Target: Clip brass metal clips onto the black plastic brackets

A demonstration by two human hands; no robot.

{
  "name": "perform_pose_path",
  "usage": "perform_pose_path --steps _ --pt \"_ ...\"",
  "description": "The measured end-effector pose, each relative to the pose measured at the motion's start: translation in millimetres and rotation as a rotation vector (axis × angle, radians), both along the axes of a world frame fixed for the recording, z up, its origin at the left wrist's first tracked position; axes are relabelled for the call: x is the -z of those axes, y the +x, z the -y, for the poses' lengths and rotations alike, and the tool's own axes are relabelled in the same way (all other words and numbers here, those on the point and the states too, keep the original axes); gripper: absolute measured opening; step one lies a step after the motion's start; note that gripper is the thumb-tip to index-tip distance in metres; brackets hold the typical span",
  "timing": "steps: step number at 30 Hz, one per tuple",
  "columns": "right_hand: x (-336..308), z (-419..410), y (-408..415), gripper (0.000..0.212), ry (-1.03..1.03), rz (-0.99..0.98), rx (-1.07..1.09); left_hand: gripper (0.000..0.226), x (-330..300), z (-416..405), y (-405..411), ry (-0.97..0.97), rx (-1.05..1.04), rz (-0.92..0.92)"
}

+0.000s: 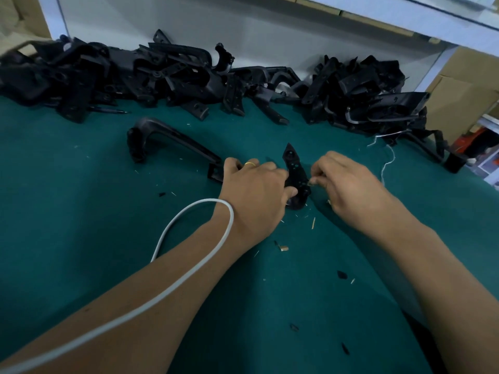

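Observation:
A black plastic bracket stands tilted on the green table cover, pointed end away from me. My left hand grips its lower part, thumb curled round the base. My right hand pinches a small brass clip against the bracket's right edge. Another brass clip lies loose on the cloth nearer to me. A larger curved black bracket lies to the left, its end touching my left hand.
Two heaps of black brackets line the back, one heap at the left and another heap at the right. A white cable runs over my left forearm. White string and small scraps litter the cloth.

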State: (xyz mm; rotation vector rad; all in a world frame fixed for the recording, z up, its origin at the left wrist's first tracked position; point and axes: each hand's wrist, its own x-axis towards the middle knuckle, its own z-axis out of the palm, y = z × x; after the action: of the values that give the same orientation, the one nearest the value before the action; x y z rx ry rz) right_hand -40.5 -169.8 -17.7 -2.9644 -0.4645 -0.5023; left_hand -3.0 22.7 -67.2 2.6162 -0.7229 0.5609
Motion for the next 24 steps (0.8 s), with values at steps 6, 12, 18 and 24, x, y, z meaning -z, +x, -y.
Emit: perform_pose_path --steps 6,12,18,24 --pt "-2 -4 1 0.011 -0.079 0.050 -0.046 0.034 -1 -1 -2 0.004 0.005 0.007" --pt "15 -6 4 0.010 0.266 0.060 0.023 0.032 -1 -2 0 -0.017 0.012 -0.007" --pt "17 11 2 0.011 0.702 -0.025 0.099 0.031 0 -3 0 -0.028 0.013 -0.003" --pt "22 8 5 0.017 0.795 -0.101 0.097 0.031 -1 -3 0 -0.018 0.038 -0.009"
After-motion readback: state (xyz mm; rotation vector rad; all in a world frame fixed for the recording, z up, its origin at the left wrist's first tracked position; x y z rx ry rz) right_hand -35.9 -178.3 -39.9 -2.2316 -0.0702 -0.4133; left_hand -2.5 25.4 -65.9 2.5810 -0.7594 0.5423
